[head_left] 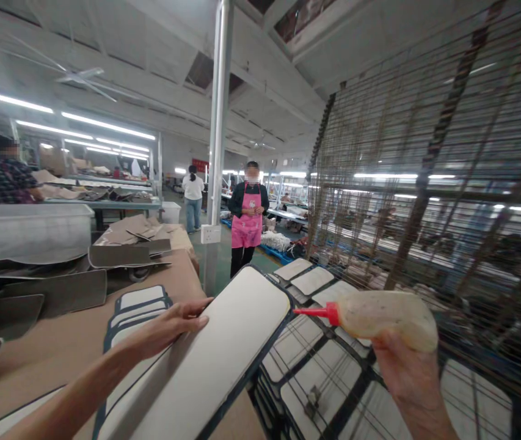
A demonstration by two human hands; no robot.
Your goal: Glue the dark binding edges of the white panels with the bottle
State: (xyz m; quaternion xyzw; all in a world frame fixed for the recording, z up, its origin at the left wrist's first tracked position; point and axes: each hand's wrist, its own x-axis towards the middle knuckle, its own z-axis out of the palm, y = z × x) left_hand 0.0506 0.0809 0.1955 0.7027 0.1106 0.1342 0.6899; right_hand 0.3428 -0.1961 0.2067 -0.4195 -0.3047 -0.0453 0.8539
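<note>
My left hand (181,322) grips the left edge of a long white panel (223,330) with rounded corners and a dark border, thumb on top. The panel is tilted up above the table. In my right hand (400,360) is a translucent squeeze bottle (386,315) with a red nozzle, lying sideways. Its nozzle tip points left, at the dark border near the panel's upper right corner; whether it touches I cannot tell. Similar white panels (138,299) with dark borders lie stacked beneath and beyond my left forearm.
Brown covering spreads over the table (182,263), with grey pieces (72,293) and a white bin (31,229) at left. To the right, a wire rack (324,366) bears more white panels; raised wire grids (425,153) stand behind. A person in a pink apron (247,223) stands ahead near a post (218,153).
</note>
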